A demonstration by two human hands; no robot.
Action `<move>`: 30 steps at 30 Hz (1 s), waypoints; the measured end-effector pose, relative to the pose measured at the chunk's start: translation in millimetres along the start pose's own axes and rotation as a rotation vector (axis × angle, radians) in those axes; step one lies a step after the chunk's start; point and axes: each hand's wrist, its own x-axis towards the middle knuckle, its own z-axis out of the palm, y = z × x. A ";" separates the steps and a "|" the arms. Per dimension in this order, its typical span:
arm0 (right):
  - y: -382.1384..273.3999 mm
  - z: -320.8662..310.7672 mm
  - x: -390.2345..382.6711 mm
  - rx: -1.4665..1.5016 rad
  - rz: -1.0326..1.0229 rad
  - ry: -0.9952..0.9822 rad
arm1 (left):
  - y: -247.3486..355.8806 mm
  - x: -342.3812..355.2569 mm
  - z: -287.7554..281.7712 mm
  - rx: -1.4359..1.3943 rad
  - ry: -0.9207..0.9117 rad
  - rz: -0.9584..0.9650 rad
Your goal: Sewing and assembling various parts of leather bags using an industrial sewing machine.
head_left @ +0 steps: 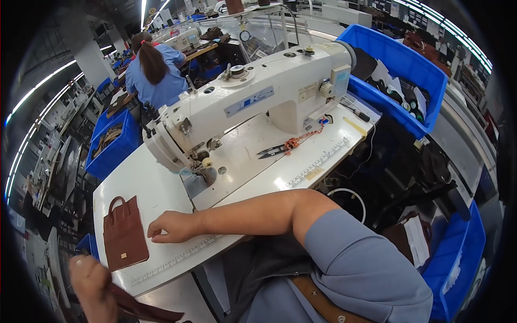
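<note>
At the lower left my left hand (91, 282), smeared by motion, is closed on a strip-like reddish-brown leather piece (142, 307) that hangs past the table's edge. My right hand (171, 226) rests on the white tabletop with its fingers curled in, and nothing shows in them. Just left of it lies a flat reddish-brown leather bag panel (125, 237) with a looped handle and a small gold-coloured fitting. Beyond my right hand stands a white industrial sewing machine (247, 99), its needle area (204, 161) apart from both hands.
Dark thread snips (272, 152) with an orange cord lie on the sewing table (242, 177). A ruler strip (177, 258) runs along its front edge. Blue bins (398, 75) stand at the right, another blue bin (116, 142) at the left. A person in blue (153, 70) sits ahead.
</note>
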 end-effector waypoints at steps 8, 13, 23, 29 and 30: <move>-3.6 -99.2 -78.5 0.341 0.407 0.039 | 137.9 113.4 157.6 -0.530 -0.078 0.649; 10.8 -139.3 -99.5 0.013 0.359 -0.058 | 190.1 154.5 199.3 -0.623 -0.069 0.852; 17.4 -127.2 -116.2 -0.456 0.232 -0.110 | 125.8 139.9 214.9 -0.734 0.301 0.191; 7.1 -134.3 -119.8 -0.410 0.173 -0.121 | 76.8 111.1 244.8 -0.869 -0.009 -0.160; 7.0 -135.2 -121.0 -0.383 0.151 -0.109 | 75.8 107.0 252.3 -0.864 -0.054 -0.201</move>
